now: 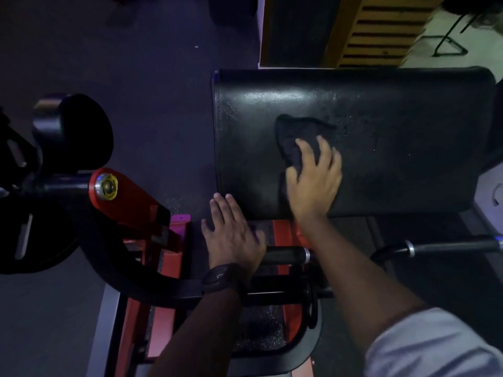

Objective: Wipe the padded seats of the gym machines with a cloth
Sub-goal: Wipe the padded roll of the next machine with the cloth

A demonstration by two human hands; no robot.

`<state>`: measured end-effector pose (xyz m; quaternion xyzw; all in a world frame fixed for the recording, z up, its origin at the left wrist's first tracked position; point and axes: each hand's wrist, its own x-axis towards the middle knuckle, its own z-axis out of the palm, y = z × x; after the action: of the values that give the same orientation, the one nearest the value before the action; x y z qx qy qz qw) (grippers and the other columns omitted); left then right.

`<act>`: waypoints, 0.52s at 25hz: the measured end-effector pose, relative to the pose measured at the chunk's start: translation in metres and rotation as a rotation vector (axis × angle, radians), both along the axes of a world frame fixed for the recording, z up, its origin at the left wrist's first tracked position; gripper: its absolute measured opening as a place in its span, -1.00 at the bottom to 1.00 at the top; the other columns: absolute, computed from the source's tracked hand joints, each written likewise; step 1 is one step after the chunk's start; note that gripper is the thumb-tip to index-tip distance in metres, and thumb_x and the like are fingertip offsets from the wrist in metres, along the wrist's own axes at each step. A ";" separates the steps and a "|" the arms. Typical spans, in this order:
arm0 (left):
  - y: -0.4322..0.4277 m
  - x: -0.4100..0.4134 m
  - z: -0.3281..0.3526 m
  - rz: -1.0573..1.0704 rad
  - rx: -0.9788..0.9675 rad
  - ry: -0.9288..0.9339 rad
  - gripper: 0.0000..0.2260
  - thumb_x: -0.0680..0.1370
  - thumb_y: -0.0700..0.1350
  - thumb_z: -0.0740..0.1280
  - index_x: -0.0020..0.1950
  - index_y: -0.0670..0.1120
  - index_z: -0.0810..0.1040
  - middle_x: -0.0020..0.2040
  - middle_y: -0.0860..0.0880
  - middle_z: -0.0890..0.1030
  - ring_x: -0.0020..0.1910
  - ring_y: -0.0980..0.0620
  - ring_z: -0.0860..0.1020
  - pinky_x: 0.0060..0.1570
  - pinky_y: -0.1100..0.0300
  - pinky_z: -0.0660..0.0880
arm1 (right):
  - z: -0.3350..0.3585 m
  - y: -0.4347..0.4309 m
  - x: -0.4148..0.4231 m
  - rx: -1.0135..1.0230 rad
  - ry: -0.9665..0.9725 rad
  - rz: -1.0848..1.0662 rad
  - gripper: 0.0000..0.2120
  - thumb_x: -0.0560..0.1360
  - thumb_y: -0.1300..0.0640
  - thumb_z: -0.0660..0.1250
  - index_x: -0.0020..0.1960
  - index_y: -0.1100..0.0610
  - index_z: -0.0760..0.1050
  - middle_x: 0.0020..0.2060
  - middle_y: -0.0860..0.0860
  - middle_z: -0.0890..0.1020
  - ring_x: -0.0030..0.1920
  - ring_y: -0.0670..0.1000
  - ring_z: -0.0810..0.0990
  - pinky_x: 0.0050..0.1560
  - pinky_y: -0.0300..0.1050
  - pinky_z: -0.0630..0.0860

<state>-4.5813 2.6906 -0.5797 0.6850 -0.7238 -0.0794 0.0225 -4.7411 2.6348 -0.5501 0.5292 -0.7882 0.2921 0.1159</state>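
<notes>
Where the right hand (313, 183) presses, it half-hides the cloth (295, 131).

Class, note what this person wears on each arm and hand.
The left hand is bare, with a dark wristwatch on its wrist and no sleeve showing. The right hand is bare too; a light grey sleeve covers the upper arm.
</notes>
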 end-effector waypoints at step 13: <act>-0.002 -0.001 -0.001 -0.008 -0.005 -0.041 -0.12 0.48 0.17 0.22 0.64 -0.27 0.01 0.61 -0.31 0.13 0.60 -0.24 0.12 0.44 -0.30 0.25 | -0.013 0.002 -0.021 0.069 0.389 0.378 -0.47 0.39 -0.04 0.41 0.36 -0.10 0.49 0.45 0.04 0.42 0.40 0.23 0.37 0.21 0.19 0.44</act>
<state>-4.5823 2.6886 -0.5808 0.6836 -0.7270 -0.0637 0.0091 -4.7617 2.6371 -0.5632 0.7167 -0.6479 0.1745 0.1903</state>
